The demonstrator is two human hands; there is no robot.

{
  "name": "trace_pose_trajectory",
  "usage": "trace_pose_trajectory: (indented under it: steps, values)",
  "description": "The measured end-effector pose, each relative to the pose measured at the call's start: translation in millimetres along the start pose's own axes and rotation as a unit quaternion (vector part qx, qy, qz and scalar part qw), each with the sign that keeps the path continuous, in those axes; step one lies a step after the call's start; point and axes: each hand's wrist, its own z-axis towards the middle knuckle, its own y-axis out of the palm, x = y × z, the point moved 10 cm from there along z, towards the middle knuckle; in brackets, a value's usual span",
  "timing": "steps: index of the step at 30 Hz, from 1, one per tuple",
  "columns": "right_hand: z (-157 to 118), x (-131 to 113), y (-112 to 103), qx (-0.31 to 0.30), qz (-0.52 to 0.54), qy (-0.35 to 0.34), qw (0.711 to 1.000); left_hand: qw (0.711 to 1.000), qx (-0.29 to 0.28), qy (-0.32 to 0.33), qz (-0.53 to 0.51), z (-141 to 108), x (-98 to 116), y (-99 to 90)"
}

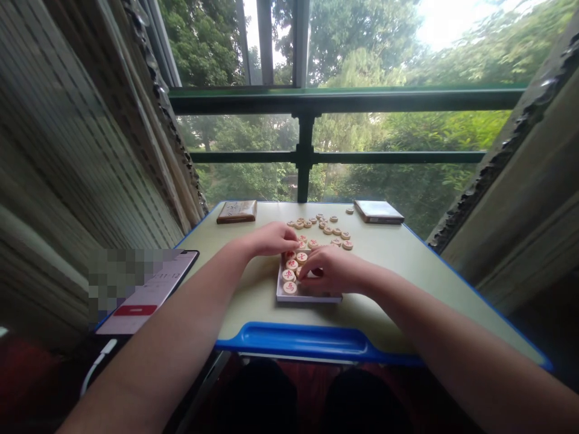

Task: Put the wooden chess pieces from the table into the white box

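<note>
Curling over smooth, round wooden xiangqi pieces [292, 264] with red characters, the left hand [271, 238] draws its fingers close together at the far end of a shallow white tray [307, 298]. The right hand [332, 269] arches over the pieces lying there, fingers narrow; whether they hold one, I cannot tell. More pieces lie loose beyond on the table [253, 301].

Tray pieces [292, 274] partly hidden under right hand [332, 269], phone screen [118, 283] blurred, characters on far pieces [322, 226] too small

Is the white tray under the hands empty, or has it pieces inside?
Not empty: the white tray holds round wooden Chinese chess pieces with red characters along its left side; the right hand hides the rest.
</note>
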Motion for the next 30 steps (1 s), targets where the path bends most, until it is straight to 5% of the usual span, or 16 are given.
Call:
trace_pose_trajectory:
  steps: [11, 24, 30]
  values:
    - [0.3, -8.3, -14.9, 0.09, 0.014, -0.055, 0.994, 1.0, -0.016, 0.007, 0.011, -0.3, 1.2, 1.2]
    - [0.1, -13.8, -9.5, 0.096, 0.013, -0.094, 0.991, 1.0, -0.013, 0.009, 0.005, 0.3, -0.8, 0.2]
    - [-2.9, 19.7, -35.2, 0.195, -0.037, 0.015, 0.98, 1.0, 0.019, 0.009, -0.008, 2.9, -4.3, -4.7]
